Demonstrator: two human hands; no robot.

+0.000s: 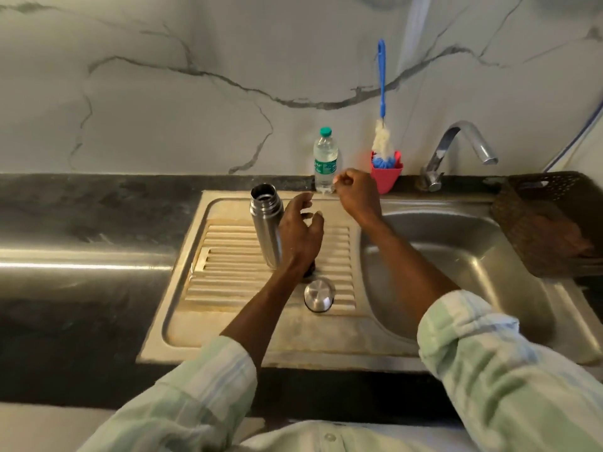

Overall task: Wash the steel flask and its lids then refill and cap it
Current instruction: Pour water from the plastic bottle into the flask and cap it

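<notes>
Marble-backed sink worktop: refill step. Open flask upright; right hand fingers curl round water bottle at 12 o'clock, left hand fingers wide. Next: uncap, pour.

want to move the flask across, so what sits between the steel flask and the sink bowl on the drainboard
In the head view, the left hand hovers right beside the flask, over bare ribbed drainboard; the right forearm crosses above toward the sink bowl.
</notes>
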